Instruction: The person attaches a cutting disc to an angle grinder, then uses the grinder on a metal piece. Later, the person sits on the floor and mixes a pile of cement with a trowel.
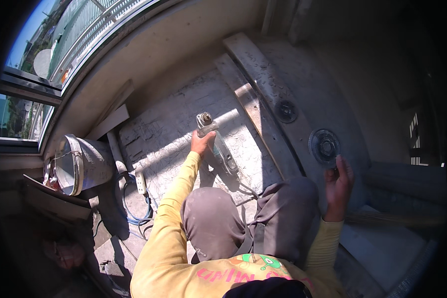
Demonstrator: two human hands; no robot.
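A dusty, sunlit room with a window (22, 119) at upper left has a rough, pale floor (159, 109), bordered on the right by two long planks (258, 64). A person crouches there in a yellow shirt (169, 268) bearing pink lettering and a green cartoon. A whitish bucket (95, 166) is at the left. Ahead of the knees is a grinder (222, 151), its long axis slanting from upper left to lower right, the spindle end pointing away from the person, the cord end toward them. The left hand (202, 143) wraps its fingers around it near the head. The right hand's (338, 181) fingers, close together, pinch the rim of a dark round disc (325, 147). Another dark disc (285, 111) lies on the right-hand plank.
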